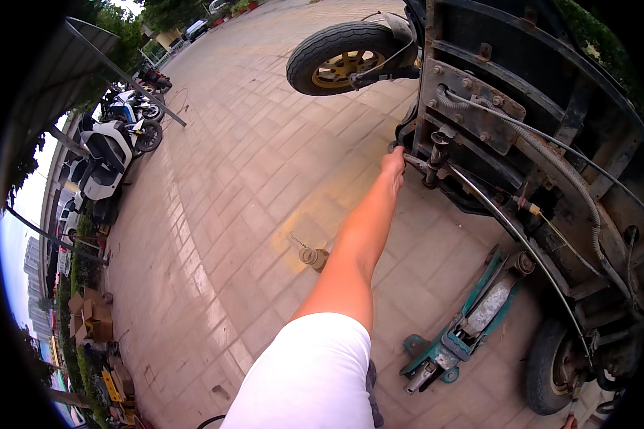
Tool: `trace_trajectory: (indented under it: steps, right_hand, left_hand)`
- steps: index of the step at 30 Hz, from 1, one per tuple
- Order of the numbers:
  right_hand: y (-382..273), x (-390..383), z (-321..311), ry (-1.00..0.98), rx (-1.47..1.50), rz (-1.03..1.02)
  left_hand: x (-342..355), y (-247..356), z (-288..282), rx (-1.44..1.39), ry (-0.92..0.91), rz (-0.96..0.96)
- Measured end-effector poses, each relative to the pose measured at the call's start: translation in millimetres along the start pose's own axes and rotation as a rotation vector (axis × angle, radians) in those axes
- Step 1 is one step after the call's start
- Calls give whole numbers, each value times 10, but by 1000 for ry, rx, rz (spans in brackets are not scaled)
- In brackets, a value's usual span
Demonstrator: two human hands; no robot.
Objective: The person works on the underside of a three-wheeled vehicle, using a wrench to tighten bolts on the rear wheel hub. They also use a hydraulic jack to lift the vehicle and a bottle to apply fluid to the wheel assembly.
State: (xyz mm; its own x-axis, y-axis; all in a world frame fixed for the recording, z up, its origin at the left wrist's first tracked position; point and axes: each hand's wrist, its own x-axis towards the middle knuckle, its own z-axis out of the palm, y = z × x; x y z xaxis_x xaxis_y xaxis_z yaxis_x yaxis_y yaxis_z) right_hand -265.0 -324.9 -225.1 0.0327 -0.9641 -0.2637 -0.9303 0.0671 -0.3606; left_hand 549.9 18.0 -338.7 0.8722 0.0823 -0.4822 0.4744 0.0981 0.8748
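Note:
My left hand (393,166), at the end of a bare arm with a white sleeve, is closed around a metal bar on the edge of a vehicle's dark, rusty underside (479,129). The vehicle is tipped up on its side. Beside the hand sits a short upright metal fitting (437,159), with a long rod (508,223) running from it towards the rear wheel (551,366). Below lies a green floor jack (456,336) on the paving. A brownish part with a coil (309,256) is partly hidden behind my forearm. My right hand does not show.
A front wheel with a yellow rim (347,66) juts out at the top. Parked scooters (107,157) line the left side, with cardboard boxes (91,316) closer in. Brick paving (215,214) lies between. A small skin-coloured patch (571,422) shows at the lower right; whose, I cannot tell.

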Motion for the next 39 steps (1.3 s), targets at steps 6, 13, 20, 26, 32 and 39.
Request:
trace_trajectory:
  steps: [6, 13, 20, 26, 32, 39]
  right_hand:
    - [-171, 27, 83, 124, 290, -169]
    - [-355, -84, -49, 167, 270, -96]
    - [-312, -153, 52, 238, 239, -156]
    - [-391, -220, -17, 213, 231, -85]
    - [-215, -76, 80, 268, 245, -195]
    - [-348, -198, -48, 198, 185, -118]
  left_hand:
    - [104, -3, -178, 47, -153, -104]
    - [83, 32, -189, -29, -246, -94]
    - [515, 6, -178, -54, -265, -151]
    - [317, -57, -263, -3, -206, -158]
    - [240, -12, -80, -87, -221, -140]
    - [206, -52, -160, -107, -191, -152]
